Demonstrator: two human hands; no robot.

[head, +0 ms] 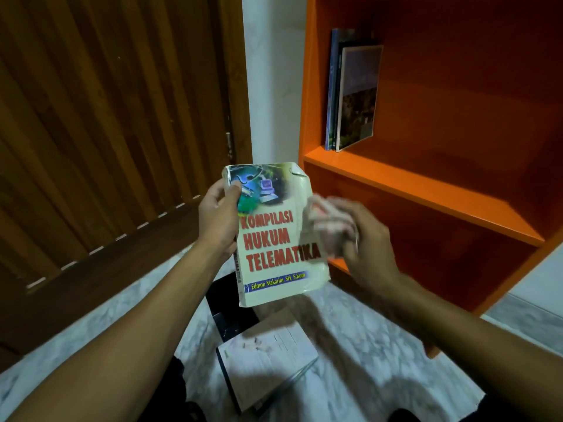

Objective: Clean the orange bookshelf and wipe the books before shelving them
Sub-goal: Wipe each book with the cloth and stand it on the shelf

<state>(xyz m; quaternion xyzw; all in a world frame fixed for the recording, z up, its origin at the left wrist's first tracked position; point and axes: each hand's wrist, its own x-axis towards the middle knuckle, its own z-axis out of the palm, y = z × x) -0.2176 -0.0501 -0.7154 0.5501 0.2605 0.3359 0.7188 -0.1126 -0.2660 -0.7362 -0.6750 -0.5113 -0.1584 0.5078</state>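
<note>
Held book: cream paperback (275, 239) titled "Kompilasi Hukum Telematika", cover facing the camera, raised in front of the lower left corner of the bookshelf.
Left hand: left hand (220, 219) grips the book's spine edge, thumb on the cover's upper left.
Right hand: right hand (367, 243) clutches a pale, motion-blurred cloth (330, 222) pressed against the cover's right edge.
Bookshelf: orange bookshelf (426, 190) at right; its upper visible shelf carries a few upright books (353, 92) leaning at its left end.
Floor: marbled tile floor (350, 315); a stack of books (265, 357) lies below the held book, a dark one partly beneath it.
Background: wooden slatted door (106, 117) at left.
</note>
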